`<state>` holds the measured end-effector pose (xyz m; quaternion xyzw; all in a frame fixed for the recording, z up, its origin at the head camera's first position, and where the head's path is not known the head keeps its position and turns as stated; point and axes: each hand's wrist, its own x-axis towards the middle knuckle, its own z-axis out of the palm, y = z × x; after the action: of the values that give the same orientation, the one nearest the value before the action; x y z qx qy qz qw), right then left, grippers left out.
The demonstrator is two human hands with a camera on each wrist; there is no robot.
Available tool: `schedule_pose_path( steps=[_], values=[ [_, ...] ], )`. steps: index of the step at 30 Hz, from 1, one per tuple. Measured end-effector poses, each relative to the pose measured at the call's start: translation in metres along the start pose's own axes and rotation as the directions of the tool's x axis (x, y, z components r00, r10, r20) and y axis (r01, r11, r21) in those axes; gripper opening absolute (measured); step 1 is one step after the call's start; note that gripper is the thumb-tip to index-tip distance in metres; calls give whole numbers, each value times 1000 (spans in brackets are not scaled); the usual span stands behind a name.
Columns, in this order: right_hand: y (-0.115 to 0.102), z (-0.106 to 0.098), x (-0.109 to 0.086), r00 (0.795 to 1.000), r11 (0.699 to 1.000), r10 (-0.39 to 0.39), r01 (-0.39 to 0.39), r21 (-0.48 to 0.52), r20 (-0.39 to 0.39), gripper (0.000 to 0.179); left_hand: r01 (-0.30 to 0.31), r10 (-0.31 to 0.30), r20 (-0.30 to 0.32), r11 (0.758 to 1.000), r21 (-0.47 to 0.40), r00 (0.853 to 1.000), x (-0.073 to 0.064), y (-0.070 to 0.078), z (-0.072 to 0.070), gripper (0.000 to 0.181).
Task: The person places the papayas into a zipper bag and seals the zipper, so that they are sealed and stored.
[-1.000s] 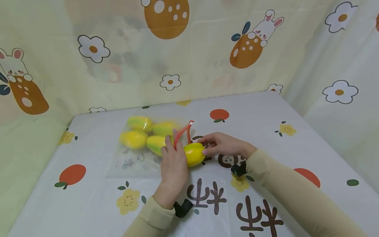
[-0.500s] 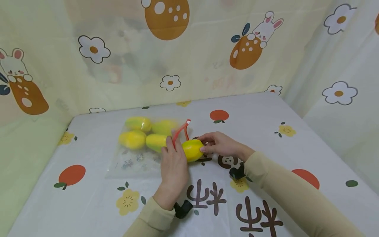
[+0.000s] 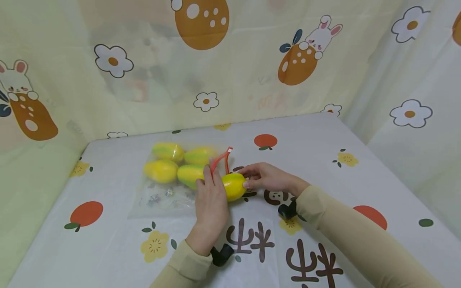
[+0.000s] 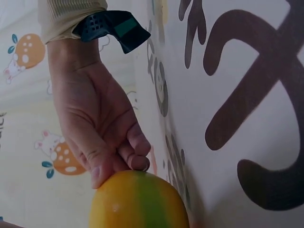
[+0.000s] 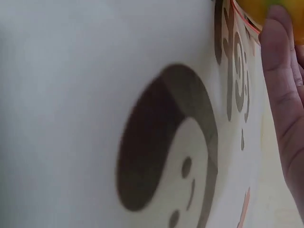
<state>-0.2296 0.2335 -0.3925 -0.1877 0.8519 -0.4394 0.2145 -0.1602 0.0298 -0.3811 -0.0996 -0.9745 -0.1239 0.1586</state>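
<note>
A yellow-green mango (image 3: 234, 187) lies at the red-edged mouth (image 3: 219, 158) of a translucent zip bag (image 3: 144, 206). My right hand (image 3: 268, 177) pinches the mango's right end between thumb and fingers. In the left wrist view, that same hand (image 4: 102, 118) shows with its fingertips on the mango (image 4: 140, 202), whose skin has a green stripe. The right wrist view catches a finger (image 5: 280, 80) against the mango (image 5: 256, 8). My left hand (image 3: 212, 204) holds the bag beside its mouth, back of the hand toward the head camera, its thumb hidden.
Several more mangoes (image 3: 161, 171) lie inside the bag, left of my hands. A printed cloth (image 3: 119, 248) covers the table. Behind it hangs a printed curtain (image 3: 245, 60), and another curtain side (image 3: 396, 80) stands at the right.
The right hand and its mango have shifted slightly left; the mango rose a little and came back down. The left hand has stayed at the bag's mouth.
</note>
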Motion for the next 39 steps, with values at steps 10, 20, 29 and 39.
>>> schedule_pose_path(
  steps=[10,20,29,39],
  values=[
    [-3,8,-5,984,997,-4,-9,-71,-176,48,5,-7,-47,999,-42,999,-1,-2,0,72],
    [-2,5,-12,984,992,-17,-6,-130,-177,49,25,-31,-50,992,-122,998,-1,-2,3,53],
    [8,-3,-10,998,997,-19,15,-70,-64,49,5,-7,-34,998,-60,999,-2,-1,4,59],
    [-9,19,-7,990,1000,15,-18,-23,-142,47,0,-2,-72,1000,-23,997,-2,0,6,65]
  ],
)
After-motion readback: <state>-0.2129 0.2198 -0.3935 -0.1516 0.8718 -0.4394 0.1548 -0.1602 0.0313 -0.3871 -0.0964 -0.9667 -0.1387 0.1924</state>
